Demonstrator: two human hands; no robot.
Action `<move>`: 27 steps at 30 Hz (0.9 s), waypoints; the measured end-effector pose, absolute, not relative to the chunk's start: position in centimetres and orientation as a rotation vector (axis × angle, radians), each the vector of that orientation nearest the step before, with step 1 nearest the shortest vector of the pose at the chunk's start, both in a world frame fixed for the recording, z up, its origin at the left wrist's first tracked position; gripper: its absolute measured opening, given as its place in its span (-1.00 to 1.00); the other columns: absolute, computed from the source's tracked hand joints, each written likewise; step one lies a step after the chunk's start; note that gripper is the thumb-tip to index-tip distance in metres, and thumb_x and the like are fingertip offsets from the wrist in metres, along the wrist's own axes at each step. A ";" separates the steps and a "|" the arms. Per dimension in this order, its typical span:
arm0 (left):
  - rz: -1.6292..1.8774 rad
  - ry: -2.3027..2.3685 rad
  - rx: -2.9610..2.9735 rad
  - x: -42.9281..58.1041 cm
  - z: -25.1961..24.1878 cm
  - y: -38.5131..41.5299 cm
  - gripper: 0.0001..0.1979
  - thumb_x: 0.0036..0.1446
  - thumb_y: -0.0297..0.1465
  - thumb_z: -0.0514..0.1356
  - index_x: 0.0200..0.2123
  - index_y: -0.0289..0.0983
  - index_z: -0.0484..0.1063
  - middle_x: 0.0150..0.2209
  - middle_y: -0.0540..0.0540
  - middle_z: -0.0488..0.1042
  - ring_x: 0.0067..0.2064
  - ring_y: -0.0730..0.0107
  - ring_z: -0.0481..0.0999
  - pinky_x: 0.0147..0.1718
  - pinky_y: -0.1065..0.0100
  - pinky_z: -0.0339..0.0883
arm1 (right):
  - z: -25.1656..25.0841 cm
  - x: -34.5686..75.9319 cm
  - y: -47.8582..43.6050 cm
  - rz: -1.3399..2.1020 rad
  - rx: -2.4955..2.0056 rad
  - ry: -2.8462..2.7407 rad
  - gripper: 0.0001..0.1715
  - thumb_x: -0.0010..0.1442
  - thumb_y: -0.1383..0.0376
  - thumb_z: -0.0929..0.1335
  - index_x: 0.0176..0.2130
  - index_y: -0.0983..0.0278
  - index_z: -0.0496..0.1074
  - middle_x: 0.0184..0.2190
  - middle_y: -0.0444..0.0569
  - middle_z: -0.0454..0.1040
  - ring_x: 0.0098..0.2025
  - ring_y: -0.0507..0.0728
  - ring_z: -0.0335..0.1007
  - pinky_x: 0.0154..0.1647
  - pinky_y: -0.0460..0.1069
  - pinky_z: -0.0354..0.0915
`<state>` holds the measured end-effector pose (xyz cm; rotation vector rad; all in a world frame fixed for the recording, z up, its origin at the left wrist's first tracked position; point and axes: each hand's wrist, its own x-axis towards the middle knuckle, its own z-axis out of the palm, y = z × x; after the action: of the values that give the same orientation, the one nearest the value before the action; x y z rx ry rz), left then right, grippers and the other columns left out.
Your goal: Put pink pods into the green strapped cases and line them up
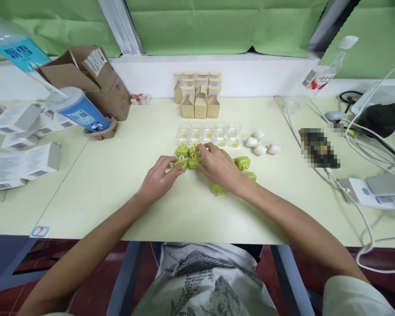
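My left hand [159, 177] pinches a small green case with a yellow loop [180, 165] between thumb and fingers, at the front left of a little group. My right hand [219, 166] is curled over the right side of that group, its fingertips on a back green case [193, 152] and its thumb beside a front green case [194, 161]. Another green case [182, 151] stands at the back left. More green cases [242, 163] lie to the right, partly hidden under my right hand and wrist. Behind the group are two rows of clear plastic boxes [209, 134] with yellow marks inside.
Several pale pink-white pieces [260, 149] lie right of the clear boxes. Upright open cardboard boxes [200, 107] stand by the wall. White cartons [36, 164], a blue tub [80, 109] and a brown box [102, 83] are left; a bottle [322, 79] and white cables [352, 199] right.
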<state>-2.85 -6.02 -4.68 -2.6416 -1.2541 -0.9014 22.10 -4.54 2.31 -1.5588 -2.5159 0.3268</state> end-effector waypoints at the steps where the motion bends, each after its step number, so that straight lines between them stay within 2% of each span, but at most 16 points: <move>1: -0.953 -1.282 -2.629 -2.6 -4.8 -5.7 -0.81 0.49 -0.30 0.22 0.08 -0.10 0.56 0.02 -0.20 0.57 0.02 0.17 0.59 -0.02 0.11 0.64 | 2.3 22.1 -4.5 0.352 -1.564 -2.516 -0.54 0.47 0.35 0.33 0.30 0.36 0.32 0.16 0.29 0.50 0.06 0.36 0.54 -0.02 0.13 0.36; 3: -1.067 -1.362 -2.607 -2.3 -5.1 -5.2 -0.77 0.45 -0.23 0.28 0.09 -0.13 0.56 0.05 -0.22 0.53 0.08 0.15 0.58 0.02 0.10 0.65 | 2.2 22.1 -4.4 0.411 -1.570 -2.516 -0.54 0.47 0.33 0.35 0.30 0.34 0.33 0.13 0.27 0.53 0.05 0.36 0.55 -0.04 0.12 0.36; 7: -1.212 -1.595 -2.605 -2.4 -5.6 -4.6 -0.44 0.35 -0.07 0.37 0.31 -0.13 0.43 0.25 -0.27 0.44 0.22 0.05 0.53 0.12 0.00 0.64 | 1.5 22.2 -4.1 0.481 -1.566 -2.486 -0.54 0.47 0.34 0.36 0.30 0.32 0.34 0.15 0.28 0.55 0.05 0.34 0.56 -0.07 0.10 0.35; 10: -1.165 -1.803 -2.643 -2.7 -5.8 -4.2 -0.27 0.31 0.00 0.38 0.42 -0.15 0.33 0.25 -0.28 0.49 0.21 0.04 0.54 0.12 -0.01 0.61 | 1.0 22.2 -3.9 0.510 -1.525 -2.458 -0.55 0.46 0.36 0.37 0.29 0.33 0.35 0.15 0.28 0.55 0.07 0.33 0.56 -0.08 0.07 0.34; 14: -1.130 -1.957 -2.660 -3.0 -5.7 -3.7 -0.24 0.29 0.02 0.39 0.42 -0.17 0.37 0.20 -0.27 0.56 0.16 0.06 0.55 0.14 0.00 0.56 | 0.7 22.3 -3.8 0.548 -1.485 -2.433 -0.52 0.43 0.42 0.40 0.29 0.34 0.34 0.13 0.27 0.56 0.05 0.31 0.56 -0.10 0.05 0.32; 19: -1.128 -1.925 -2.668 -3.1 -5.8 -3.6 -0.27 0.30 0.03 0.37 0.40 -0.16 0.40 0.22 -0.24 0.58 0.29 -0.03 0.42 0.23 -0.07 0.47 | 0.9 21.9 -3.9 0.555 -1.506 -2.392 -0.51 0.41 0.42 0.44 0.27 0.38 0.36 0.14 0.28 0.56 0.05 0.29 0.54 -0.06 0.05 0.32; 24: -1.108 -1.908 -2.660 -2.9 -6.1 -3.5 -0.28 0.33 0.00 0.35 0.43 -0.15 0.37 0.25 -0.24 0.53 0.35 -0.01 0.40 0.36 -0.11 0.37 | 0.8 21.7 -3.6 0.535 -1.477 -2.411 -0.76 0.40 0.44 0.44 0.06 0.35 0.47 0.06 0.19 0.59 0.01 0.24 0.52 -0.06 0.03 0.29; 27: -1.130 -1.961 -2.647 -2.9 -6.0 -3.5 -0.29 0.32 0.00 0.35 0.41 -0.16 0.39 0.22 -0.26 0.51 0.33 -0.01 0.44 0.32 -0.07 0.41 | 0.5 21.8 -3.3 0.552 -1.442 -2.403 -0.74 0.39 0.45 0.44 0.07 0.35 0.48 0.12 0.20 0.57 0.04 0.23 0.52 0.00 0.03 0.31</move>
<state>-2.89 -3.53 -5.99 -2.6469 -1.9608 -1.1303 21.77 -3.29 0.50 -1.4421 -2.4027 0.5523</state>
